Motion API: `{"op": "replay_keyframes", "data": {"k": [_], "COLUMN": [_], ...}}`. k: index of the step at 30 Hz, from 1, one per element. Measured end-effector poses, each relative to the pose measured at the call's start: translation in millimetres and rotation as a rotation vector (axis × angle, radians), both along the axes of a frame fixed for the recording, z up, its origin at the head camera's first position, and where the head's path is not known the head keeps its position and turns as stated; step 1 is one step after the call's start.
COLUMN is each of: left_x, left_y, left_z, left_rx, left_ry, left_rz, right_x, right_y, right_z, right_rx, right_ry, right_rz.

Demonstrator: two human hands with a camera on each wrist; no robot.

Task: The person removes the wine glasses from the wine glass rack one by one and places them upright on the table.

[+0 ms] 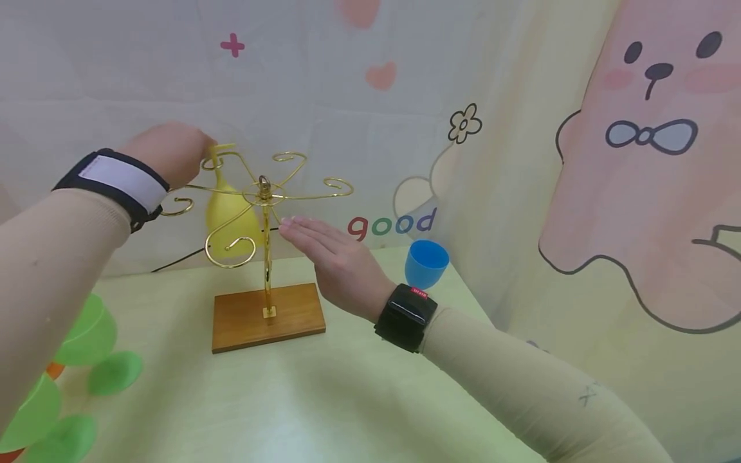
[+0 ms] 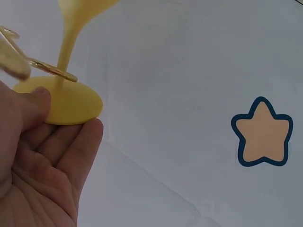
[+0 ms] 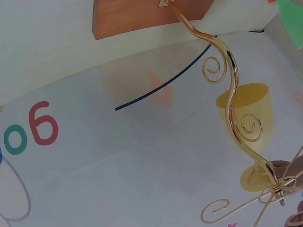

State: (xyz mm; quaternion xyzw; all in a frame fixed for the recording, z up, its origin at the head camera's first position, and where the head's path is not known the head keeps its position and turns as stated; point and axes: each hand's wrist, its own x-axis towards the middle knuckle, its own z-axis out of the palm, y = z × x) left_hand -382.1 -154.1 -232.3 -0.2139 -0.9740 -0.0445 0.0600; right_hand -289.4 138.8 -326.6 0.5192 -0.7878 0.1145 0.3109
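My left hand (image 1: 173, 151) pinches the foot of a yellow plastic goblet (image 1: 234, 222), thumb on one face and fingers beneath, as the left wrist view shows. The goblet hangs upside down, its bowl lowest. Its stem (image 2: 67, 49) stands inside the curled end of one arm of a gold wire glass rack (image 1: 267, 257). Several curled arms spread from the rack's top; a wooden base (image 1: 249, 318) carries its pole. Right of the pole is my right hand (image 1: 347, 263), fingers straight and together, fingertips close by the rack's arms, holding nothing.
A blue cup (image 1: 427, 265) stands at the back right of the table, beyond my right wrist. Green goblets (image 1: 87, 334) stand upright at the left, with orange pieces partly hidden among them. A printed cloth (image 1: 324, 77) hangs close behind the rack.
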Motion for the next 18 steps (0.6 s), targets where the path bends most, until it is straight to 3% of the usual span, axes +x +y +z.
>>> {"op": "replay_keyframes", "data": {"k": [7, 18], "left_x": [0.0, 16.7], "left_y": [3.4, 7.8], "left_z": [-5.5, -0.9], "left_rx": [0.012, 0.048], "left_ry": [-0.007, -0.028], "left_rz": [-0.009, -0.051], "right_x": [1.2, -1.5], "right_y": [-1.3, -0.6], "right_z": [-0.8, -1.3], "right_rx": [0.008, -0.013], "right_ry": [-0.015, -0.011], "right_rz": [-0.004, -0.003]}}
